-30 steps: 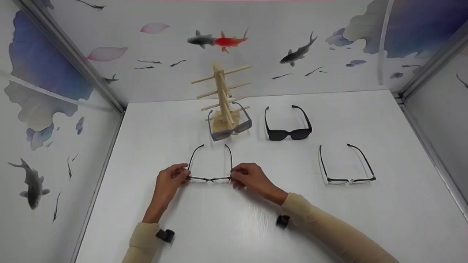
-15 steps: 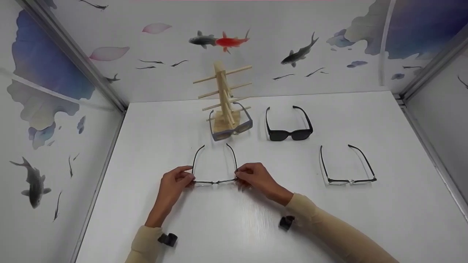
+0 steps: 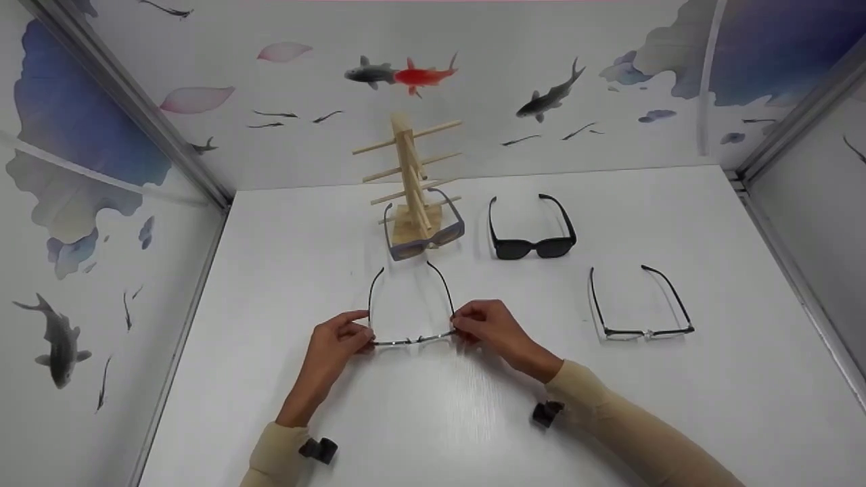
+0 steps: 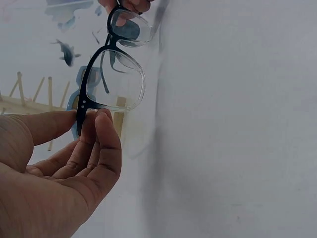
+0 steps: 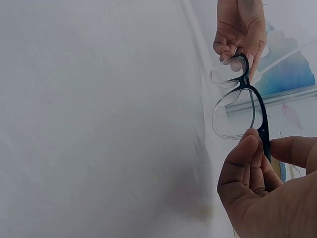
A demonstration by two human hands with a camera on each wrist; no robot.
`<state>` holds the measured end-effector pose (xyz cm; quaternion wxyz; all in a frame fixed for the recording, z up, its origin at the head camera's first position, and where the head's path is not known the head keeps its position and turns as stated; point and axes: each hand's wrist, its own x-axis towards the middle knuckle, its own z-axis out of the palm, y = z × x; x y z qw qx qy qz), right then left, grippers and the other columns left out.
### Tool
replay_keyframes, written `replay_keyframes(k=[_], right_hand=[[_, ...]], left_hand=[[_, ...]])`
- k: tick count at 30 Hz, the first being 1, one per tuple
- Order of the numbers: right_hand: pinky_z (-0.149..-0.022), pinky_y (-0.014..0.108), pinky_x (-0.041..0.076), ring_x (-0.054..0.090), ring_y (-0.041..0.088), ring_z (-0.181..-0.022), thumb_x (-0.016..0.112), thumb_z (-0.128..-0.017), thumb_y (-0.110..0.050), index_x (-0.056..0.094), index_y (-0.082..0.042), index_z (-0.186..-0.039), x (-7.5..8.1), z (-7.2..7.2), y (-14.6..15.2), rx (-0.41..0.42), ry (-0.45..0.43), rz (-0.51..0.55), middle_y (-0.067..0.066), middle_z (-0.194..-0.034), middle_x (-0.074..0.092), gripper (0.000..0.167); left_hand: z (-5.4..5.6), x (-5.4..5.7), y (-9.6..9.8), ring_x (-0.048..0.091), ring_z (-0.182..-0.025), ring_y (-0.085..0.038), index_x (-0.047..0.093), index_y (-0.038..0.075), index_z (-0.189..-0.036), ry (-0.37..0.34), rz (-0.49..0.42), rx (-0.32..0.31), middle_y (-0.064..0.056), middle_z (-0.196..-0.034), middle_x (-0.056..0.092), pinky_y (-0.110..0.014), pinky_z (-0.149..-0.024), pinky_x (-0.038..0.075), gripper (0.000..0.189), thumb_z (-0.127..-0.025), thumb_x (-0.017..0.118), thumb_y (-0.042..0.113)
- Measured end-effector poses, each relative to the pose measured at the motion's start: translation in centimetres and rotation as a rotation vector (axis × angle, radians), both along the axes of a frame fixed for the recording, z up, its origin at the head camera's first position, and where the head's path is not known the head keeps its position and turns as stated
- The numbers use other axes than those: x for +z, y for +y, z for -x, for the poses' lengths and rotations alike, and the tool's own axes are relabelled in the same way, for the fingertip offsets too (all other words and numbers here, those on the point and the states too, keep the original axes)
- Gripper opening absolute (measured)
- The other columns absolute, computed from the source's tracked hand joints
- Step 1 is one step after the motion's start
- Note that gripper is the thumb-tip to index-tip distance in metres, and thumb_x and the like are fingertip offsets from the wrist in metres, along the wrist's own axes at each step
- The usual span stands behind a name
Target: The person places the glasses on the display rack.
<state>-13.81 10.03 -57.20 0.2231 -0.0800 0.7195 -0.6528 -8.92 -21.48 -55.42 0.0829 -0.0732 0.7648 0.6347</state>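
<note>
A pair of eyeglasses (image 3: 398, 343) with a black upper frame and clear lower rims is held between both hands, temples unfolded and pointing away. My left hand (image 3: 338, 345) pinches the left hinge corner between thumb and fingers, seen close in the left wrist view, where the black frame (image 4: 85, 94) shows. At the opposite corner my right hand (image 3: 494, 331) pinches the frame the same way; the right wrist view shows its fingertips (image 5: 251, 141) at the black hinge. Just behind the temple tips, grey-blue sunglasses (image 3: 409, 251) lean at the base of a wooden display rack (image 3: 406, 162).
Black sunglasses (image 3: 534, 249) lie with temples unfolded right of the rack. Farther right, another pair of eyeglasses (image 3: 626, 333) with a dark top rim rests on the white table (image 3: 440, 433). Printed wall panels (image 3: 473, 135) enclose the back and sides.
Both hands have carried the eyeglasses a little to the right and slightly toward the person, and the front has tilted. The other glasses and the rack stay where they were.
</note>
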Motion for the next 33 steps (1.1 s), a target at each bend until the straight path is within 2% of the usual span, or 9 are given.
replay_keyframes(k=[4, 12, 15, 22, 27, 33], right_hand=[[-0.072, 0.028, 0.061, 0.069, 0.02, -0.082, 0.069, -0.106, -0.007, 0.072, 0.015, -0.117, 0.4, 0.0, 0.7, -0.008, 0.009, -0.001, 0.024, -0.1, 0.077, 0.025], [-0.072, 0.03, 0.062, 0.07, 0.021, -0.082, 0.069, -0.106, -0.008, 0.073, 0.013, -0.117, 1.2, -0.2, 1.8, -0.014, 0.058, -0.057, 0.017, -0.098, 0.078, 0.025], [-0.072, 0.03, 0.062, 0.07, 0.024, -0.084, 0.068, -0.107, -0.008, 0.073, 0.013, -0.117, 1.5, -0.2, 2.3, -0.017, 0.081, -0.069, 0.013, -0.097, 0.077, 0.024], [-0.072, 0.029, 0.061, 0.07, 0.022, -0.085, 0.068, -0.108, -0.009, 0.073, 0.012, -0.119, 2.0, -0.2, 3.1, -0.004, 0.128, -0.084, 0.022, -0.101, 0.076, 0.025], [-0.073, 0.028, 0.062, 0.071, 0.022, -0.086, 0.069, -0.108, -0.01, 0.073, 0.011, -0.119, 2.5, 0.0, 3.6, -0.008, 0.164, -0.1, 0.014, -0.1, 0.077, 0.024], [-0.073, 0.028, 0.062, 0.073, 0.025, -0.087, 0.07, -0.108, -0.01, 0.075, 0.009, -0.117, 3.4, 0.2, 3.8, -0.019, 0.192, -0.104, 0.014, -0.101, 0.077, 0.022]], left_hand=[[-0.2, 0.5, 0.6, 0.079, -0.094, -0.03, 0.066, -0.007, -0.143, 0.004, -0.015, -0.018, -0.023, -0.106, 0.078, -0.031, -0.085, 0.068, 0.041, -0.103, 0.073, -0.001], [-0.4, 1.3, 1.5, 0.079, -0.099, -0.04, 0.065, -0.008, -0.144, 0.023, -0.035, -0.056, -0.027, -0.11, 0.076, -0.03, -0.086, 0.067, 0.042, -0.103, 0.074, -0.001], [-0.5, 1.6, 1.8, 0.079, -0.1, -0.039, 0.064, -0.008, -0.145, 0.039, -0.033, -0.07, -0.027, -0.11, 0.076, -0.03, -0.086, 0.067, 0.043, -0.103, 0.074, 0.0], [-0.5, 2.1, 2.4, 0.079, -0.099, -0.034, 0.064, -0.008, -0.145, 0.058, -0.042, -0.096, -0.027, -0.111, 0.076, -0.031, -0.088, 0.067, 0.044, -0.104, 0.074, 0.001], [-0.3, 2.5, 2.9, 0.079, -0.1, -0.037, 0.064, -0.008, -0.144, 0.068, -0.055, -0.103, -0.028, -0.111, 0.075, -0.031, -0.087, 0.067, 0.043, -0.103, 0.074, 0.0], [-0.2, 3.1, 3.3, 0.08, -0.1, -0.038, 0.066, -0.007, -0.143, 0.084, -0.057, -0.099, -0.029, -0.112, 0.075, -0.032, -0.087, 0.068, 0.042, -0.103, 0.074, 0.0]])
